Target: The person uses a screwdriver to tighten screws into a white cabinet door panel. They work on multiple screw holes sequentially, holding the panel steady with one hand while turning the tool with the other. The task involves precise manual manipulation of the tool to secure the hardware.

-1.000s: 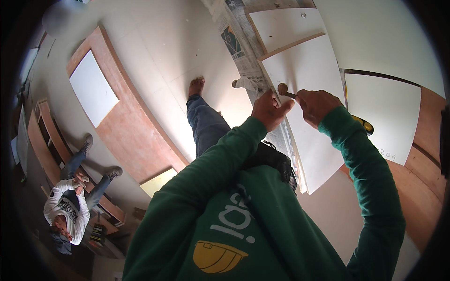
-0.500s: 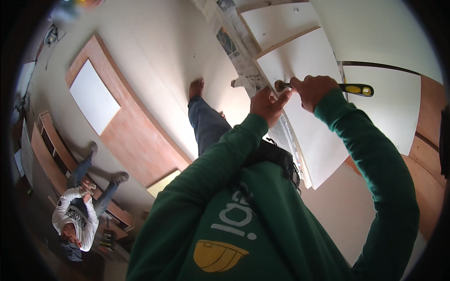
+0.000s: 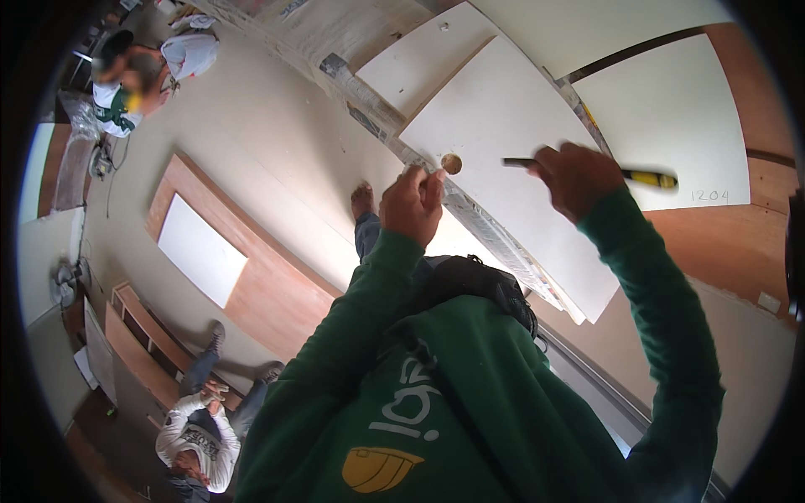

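Observation:
A white board [image 3: 524, 197] with a bare wood edge lies in front of me, and a round brown hole [image 3: 451, 163] is cut near its left edge. My left hand [image 3: 411, 207] is at that edge beside the hole, fingers curled and thumb on the board's rim; its fingertips are partly hidden. Over the board, my right hand [image 3: 579, 178] is closed round a chisel [image 3: 650, 178] with a black and yellow handle. Its dark, narrow blade points left toward the hole, apart from it. The right hand and the handle are slightly blurred.
Another white board [image 3: 423, 71] lies beyond, over newspaper [image 3: 369, 117]. A white panel [image 3: 671, 121] with pencil marks rests at the right. On the floor is a wooden panel [image 3: 251, 285] with a white sheet [image 3: 201, 251]. Two people [image 3: 201, 436] [image 3: 134, 80] sit or crouch at the left.
The chisel has come out of the hole and moved right, away from it, in my right hand. My left hand has shifted along the edge. The view has turned, bringing a second person in.

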Demonstrator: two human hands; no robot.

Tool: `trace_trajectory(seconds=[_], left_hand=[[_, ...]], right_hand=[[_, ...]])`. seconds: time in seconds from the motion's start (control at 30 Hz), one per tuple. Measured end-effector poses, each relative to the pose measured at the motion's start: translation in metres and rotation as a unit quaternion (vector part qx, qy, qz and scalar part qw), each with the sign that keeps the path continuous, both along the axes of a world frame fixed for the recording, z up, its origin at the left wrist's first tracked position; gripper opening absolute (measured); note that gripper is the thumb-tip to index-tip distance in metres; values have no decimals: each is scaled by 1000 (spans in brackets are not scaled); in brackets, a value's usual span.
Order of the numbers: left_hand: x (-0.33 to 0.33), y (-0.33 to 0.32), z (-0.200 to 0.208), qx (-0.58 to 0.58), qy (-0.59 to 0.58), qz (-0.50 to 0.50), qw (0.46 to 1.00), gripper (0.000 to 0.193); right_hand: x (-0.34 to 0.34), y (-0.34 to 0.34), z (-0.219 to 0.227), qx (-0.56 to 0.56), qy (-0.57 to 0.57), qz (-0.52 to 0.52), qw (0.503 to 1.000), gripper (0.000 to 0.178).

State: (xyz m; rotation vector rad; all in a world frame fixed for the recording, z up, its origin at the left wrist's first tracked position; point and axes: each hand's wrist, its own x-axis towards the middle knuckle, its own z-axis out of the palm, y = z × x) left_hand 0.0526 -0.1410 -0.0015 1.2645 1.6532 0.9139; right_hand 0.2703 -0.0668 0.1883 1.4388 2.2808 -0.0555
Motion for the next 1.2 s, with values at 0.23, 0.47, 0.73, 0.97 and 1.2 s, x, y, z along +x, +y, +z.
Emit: trace_trajectory(seconds=[0.23,0.47,0.73,0.97,1.2], left_hand=[[-3,69,35,221,271,-147,925,33],[-36,141,42,193,194,-169,947,21],[-56,132,46,255,264,-245,897,48],[-29,161,61,195,261,-436,839,57],[-62,221,26,150,146,-418,884,32]], right_hand=[[88,-117,-28,-43,293,-280,913,26],[84,-165,-25,-157,366,-581,710,33],[74,-175,-26,-215,560,-629,494,39],[12,-131,-20,-237,588,-638,437,38],[-69,-90,-11,-221,503,-755,358,35]])
